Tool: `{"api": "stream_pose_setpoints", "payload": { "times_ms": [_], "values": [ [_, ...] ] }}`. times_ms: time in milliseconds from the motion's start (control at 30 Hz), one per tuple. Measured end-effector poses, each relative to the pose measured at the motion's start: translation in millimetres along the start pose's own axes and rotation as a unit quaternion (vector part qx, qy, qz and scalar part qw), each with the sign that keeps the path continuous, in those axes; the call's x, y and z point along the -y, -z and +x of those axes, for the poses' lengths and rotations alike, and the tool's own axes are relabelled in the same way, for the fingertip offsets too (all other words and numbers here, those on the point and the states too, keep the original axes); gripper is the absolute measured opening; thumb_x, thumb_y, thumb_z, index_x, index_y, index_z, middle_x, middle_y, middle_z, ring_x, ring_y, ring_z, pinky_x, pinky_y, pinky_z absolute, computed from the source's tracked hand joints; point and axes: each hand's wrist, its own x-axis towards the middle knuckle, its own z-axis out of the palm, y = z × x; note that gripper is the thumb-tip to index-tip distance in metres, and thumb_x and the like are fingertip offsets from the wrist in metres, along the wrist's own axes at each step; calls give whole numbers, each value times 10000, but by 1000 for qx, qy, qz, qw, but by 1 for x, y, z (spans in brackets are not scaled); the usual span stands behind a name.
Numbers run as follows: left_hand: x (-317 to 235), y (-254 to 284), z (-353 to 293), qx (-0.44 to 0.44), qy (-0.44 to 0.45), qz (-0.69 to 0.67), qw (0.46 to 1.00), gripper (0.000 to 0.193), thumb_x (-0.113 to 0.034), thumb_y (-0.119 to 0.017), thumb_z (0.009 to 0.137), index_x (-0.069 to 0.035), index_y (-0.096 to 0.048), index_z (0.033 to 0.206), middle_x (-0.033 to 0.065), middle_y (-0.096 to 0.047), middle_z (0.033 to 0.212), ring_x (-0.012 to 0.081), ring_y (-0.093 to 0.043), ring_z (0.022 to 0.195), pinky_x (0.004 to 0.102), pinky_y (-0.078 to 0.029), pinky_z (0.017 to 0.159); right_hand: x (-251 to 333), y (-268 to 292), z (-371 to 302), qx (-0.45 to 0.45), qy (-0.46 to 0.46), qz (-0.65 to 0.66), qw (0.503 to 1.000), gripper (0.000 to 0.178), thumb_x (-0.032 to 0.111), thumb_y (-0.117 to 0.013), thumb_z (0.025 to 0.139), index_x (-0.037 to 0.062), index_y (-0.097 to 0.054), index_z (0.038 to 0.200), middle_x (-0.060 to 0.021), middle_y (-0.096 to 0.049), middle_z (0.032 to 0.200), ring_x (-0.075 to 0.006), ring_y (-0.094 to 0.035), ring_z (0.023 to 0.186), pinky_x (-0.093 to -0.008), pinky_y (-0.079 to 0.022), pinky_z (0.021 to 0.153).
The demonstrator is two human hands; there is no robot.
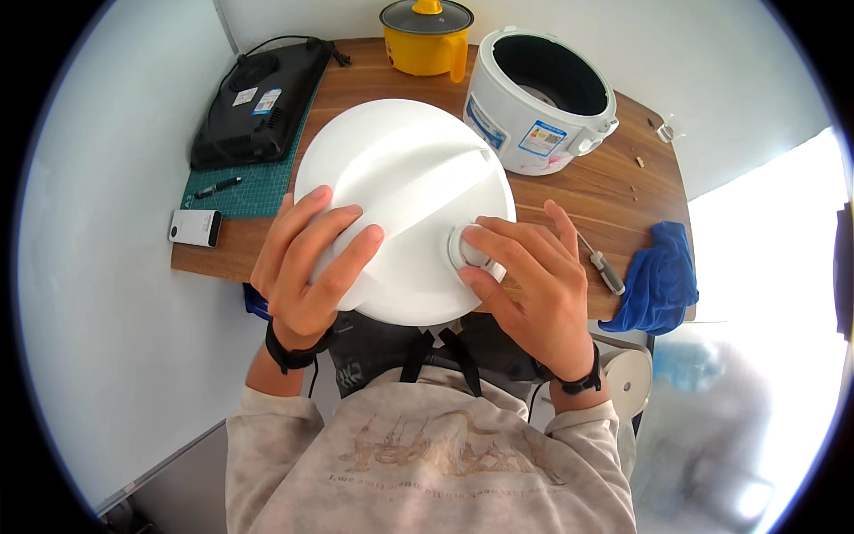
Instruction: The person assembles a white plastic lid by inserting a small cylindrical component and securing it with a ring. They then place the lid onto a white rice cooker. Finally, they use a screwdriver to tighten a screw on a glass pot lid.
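Note:
A round white rice cooker lid (382, 142) with a raised bar across its top is held up in front of me, over the table's near edge. My left hand (302, 267) grips its left side, fingers spread over the top; the thumb is hidden. On the right part of the lid sits a small round white steam vent cap (457, 246). My right hand (544, 283) has this cap pinched between thumb and fingers. I cannot tell whether the cap is fastened or loose. The white rice cooker body (485, 89), uncovered, stands just behind the lid to the right.
On the wooden table (356, 80) are a yellow pot (414, 53), a black appliance (267, 116) with a cord, a green cutting mat (253, 203), a pen (218, 187) and a white power bank (194, 228). A screwdriver (607, 271) and blue cloth (663, 276) lie at right.

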Motion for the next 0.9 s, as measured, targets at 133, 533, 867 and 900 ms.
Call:
{"api": "stream_pose_setpoints", "payload": {
  "times_ms": [133, 533, 867, 900],
  "values": [
    [-1, -1, 0, 5, 1, 0, 1000, 483, -140, -841, 712, -246, -709, 1164, 39, -719, 1053, 283, -669, 1096, 495, -604, 867, 0, 5, -1, 28, 2, -15, 999, 469, 285, -825, 787, 129, -685, 1207, -88, -677, 1205, -237, -654, 1029, -538, -346, 1108],
    [5, -3, 5, -19, 83, -93, 992, 395, -116, -777, 740, -80, -720, 1129, 117, -724, 1054, 356, -691, 1056, 438, -586, 888, -15, -11, -8, -14, 69, -27, 997, 686, 139, -803, 712, 78, -579, 1357, -142, -594, 1379, -278, -597, 1223, -489, -377, 1103],
    [10, 17, 10, 116, 176, -186, 960, 383, -75, -751, 777, -49, -706, 1156, 130, -718, 1137, 336, -684, 1080, 398, -540, 946, -17, 17, 18, 18, 122, 40, 992, 621, 114, -823, 667, 32, -647, 1257, -120, -708, 1142, -292, -688, 1019, -469, -518, 977],
    [11, 19, 12, 132, 192, -207, 950, 381, -58, -738, 788, -47, -703, 1167, 131, -715, 1156, 333, -682, 1084, 393, -536, 950, -21, 19, 21, 8, 133, 31, 991, 629, 136, -848, 638, 35, -661, 1230, -116, -721, 1082, -292, -702, 943, -422, -566, 880]
  ]
}}
